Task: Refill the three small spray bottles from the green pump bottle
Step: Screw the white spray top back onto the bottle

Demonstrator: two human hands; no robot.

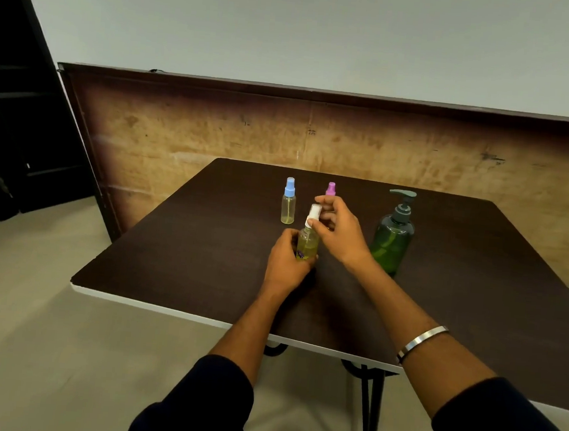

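Currently the left hand (pixel 286 260) wraps the body of the white-capped spray bottle (pixel 307 243), upright on the dark table (pixel 205 236) near its middle. Right hand (pixel 338 230) fingers curl around the white spray head (pixel 313 214), pinching it. Blue-capped bottle (pixel 288 202) stands just behind; pink-capped bottle (pixel 330 189) is mostly hidden by the right hand. Green pump bottle (pixel 392 238) stands to the right, apart. Judgement: small bottle looks light, thin clear plastic, likely slippery if wet; steady it low on the body, turn at the cap collar, keep upright.
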